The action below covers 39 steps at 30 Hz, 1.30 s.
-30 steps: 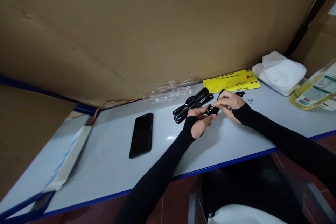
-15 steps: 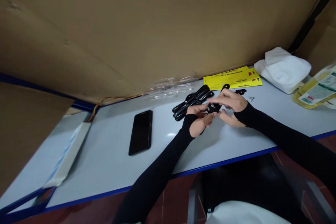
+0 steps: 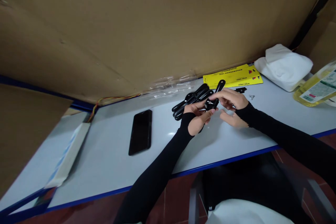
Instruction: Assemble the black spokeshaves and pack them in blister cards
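Observation:
My left hand (image 3: 196, 118) is closed around the middle of a black spokeshave (image 3: 215, 98), held just above the table. One handle of it points up and away, and a silvery screw shows on its body. Over the right side of the tool reaches my right hand (image 3: 233, 103), its index fingertip at the body and its thumb well apart. Whether that fingertip touches the metal I cannot tell. Behind my left hand lie several more black spokeshaves (image 3: 193, 99) in a pile. A small black plate (image 3: 240, 90) and small silvery screws (image 3: 251, 97) rest right of my right hand.
Yellow printed sleeves (image 3: 231, 77) and clear plastic wrappers (image 3: 170, 89) lie along the cardboard wall (image 3: 157, 24). A black phone (image 3: 141, 132) is on the left. At the right stand a white cloth bundle (image 3: 283, 66) and a bottle of yellow liquid (image 3: 315, 85).
My right hand's fingers and thumb have drawn a little away from the spokeshave's body. More of its upright handle and the screw now shows. My left hand keeps its hold.

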Each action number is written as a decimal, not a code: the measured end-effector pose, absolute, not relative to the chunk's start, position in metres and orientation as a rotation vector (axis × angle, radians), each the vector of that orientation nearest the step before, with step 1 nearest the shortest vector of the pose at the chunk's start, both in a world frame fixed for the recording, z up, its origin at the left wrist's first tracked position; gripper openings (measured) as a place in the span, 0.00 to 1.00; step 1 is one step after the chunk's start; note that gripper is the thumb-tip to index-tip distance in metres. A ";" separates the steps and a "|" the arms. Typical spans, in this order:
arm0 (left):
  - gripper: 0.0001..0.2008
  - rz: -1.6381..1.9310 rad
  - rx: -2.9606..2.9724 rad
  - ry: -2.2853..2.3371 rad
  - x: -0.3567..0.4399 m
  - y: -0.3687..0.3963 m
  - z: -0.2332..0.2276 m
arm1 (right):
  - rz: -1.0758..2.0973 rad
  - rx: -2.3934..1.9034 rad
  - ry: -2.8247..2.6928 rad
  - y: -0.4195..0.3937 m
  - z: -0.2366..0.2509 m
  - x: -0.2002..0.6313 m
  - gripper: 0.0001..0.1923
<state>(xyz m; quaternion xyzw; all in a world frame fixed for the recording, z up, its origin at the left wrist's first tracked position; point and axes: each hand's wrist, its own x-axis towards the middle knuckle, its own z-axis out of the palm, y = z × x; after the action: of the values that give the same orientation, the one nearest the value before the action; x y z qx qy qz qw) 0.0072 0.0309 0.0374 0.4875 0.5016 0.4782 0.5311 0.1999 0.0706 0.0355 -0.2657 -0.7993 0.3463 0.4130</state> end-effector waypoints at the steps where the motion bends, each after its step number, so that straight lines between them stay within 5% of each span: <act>1: 0.17 1.132 1.164 1.191 0.007 0.031 0.038 | 0.859 -0.682 -2.023 0.071 0.035 0.200 0.21; 7: 0.16 1.116 1.184 1.173 0.007 0.029 0.039 | 0.877 -0.659 -2.007 0.070 0.039 0.201 0.06; 11: 0.18 1.133 1.172 1.160 0.007 0.029 0.038 | 0.872 -0.722 -1.982 0.069 0.040 0.201 0.13; 16: 0.17 1.122 1.189 1.178 0.009 0.028 0.041 | 0.822 -0.655 -1.986 0.070 0.038 0.201 0.06; 20: 0.20 1.115 1.181 1.180 0.010 0.028 0.044 | 0.854 -0.736 -1.997 0.069 0.040 0.201 0.23; 24: 0.19 1.125 1.164 1.189 0.010 0.028 0.043 | 1.022 -0.611 -1.958 0.070 0.044 0.204 0.07; 27: 0.18 1.139 1.155 1.183 0.010 0.027 0.041 | 1.071 -0.666 -1.829 0.072 0.043 0.204 0.04; 30: 0.18 1.141 1.167 1.194 0.010 0.028 0.040 | 1.091 -0.823 -1.770 0.071 0.038 0.200 0.17; 36: 0.17 1.139 1.189 1.181 0.008 0.030 0.039 | 1.209 -0.599 -1.951 0.069 0.034 0.199 0.07; 39: 0.17 1.130 1.184 1.182 0.009 0.029 0.039 | 1.136 -0.708 -1.907 0.070 0.035 0.200 0.17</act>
<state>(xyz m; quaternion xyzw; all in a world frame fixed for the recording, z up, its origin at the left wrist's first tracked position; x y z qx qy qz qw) 0.0085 0.0292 0.0392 0.4964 0.4956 0.4738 0.5325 0.2002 0.0697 0.0347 -0.2793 -0.7520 0.4479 0.3948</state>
